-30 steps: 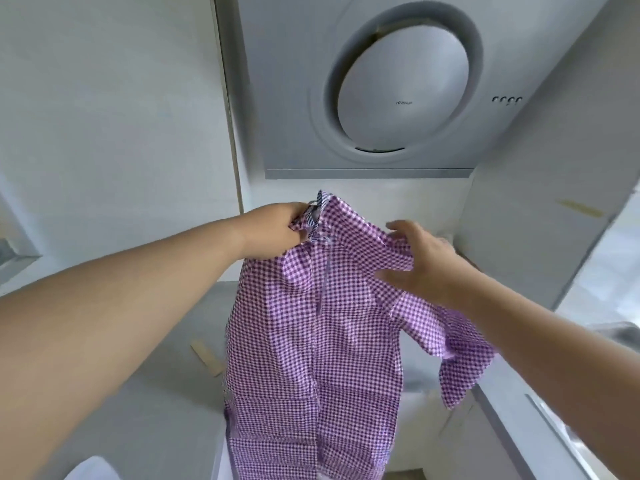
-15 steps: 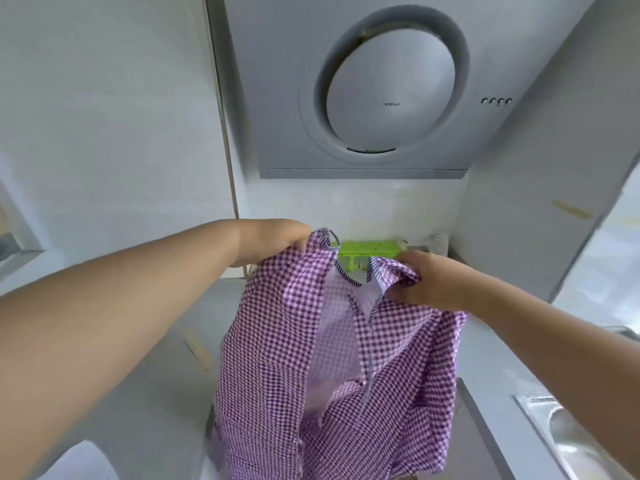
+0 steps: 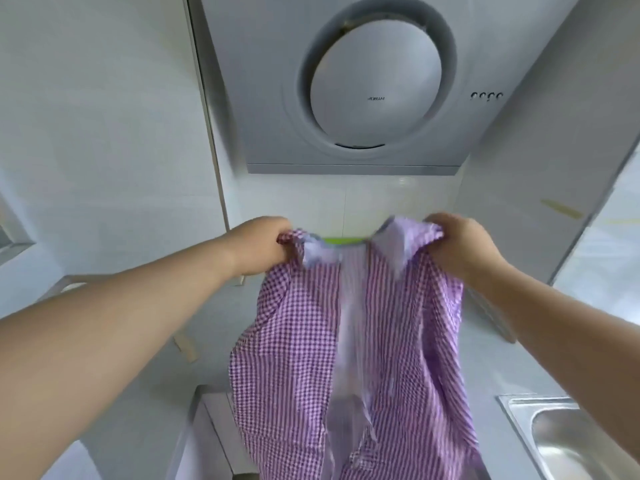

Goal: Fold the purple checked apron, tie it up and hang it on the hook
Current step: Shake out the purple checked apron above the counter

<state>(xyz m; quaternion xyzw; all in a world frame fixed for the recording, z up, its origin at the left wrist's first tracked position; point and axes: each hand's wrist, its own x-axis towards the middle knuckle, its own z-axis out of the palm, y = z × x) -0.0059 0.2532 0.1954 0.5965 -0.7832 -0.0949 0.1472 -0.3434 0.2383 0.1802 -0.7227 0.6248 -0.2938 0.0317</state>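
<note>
**Apron held open by its top corners**

We hold the apron (image 3: 349,344) in the air in front of us, above the counter (image 3: 145,382). Our left hand (image 3: 259,245) pinches the top left corner in curled fingers; our right hand (image 3: 457,244) pinches the top right corner the same way. The cloth hangs slack between and below them, with its lower edge out of view.

We judge the fabric light, thin and limp: it will not keep a crease unaided and will swing when moved. For folding, the top corners and side hems look like the surest holds.

The counter is pale grey, with a steel sink (image 3: 575,441) at the right. A green object (image 3: 341,240) shows just behind the apron's top edge. Farther back are a white tiled wall and a range hood (image 3: 353,84). We see no hook.
</note>
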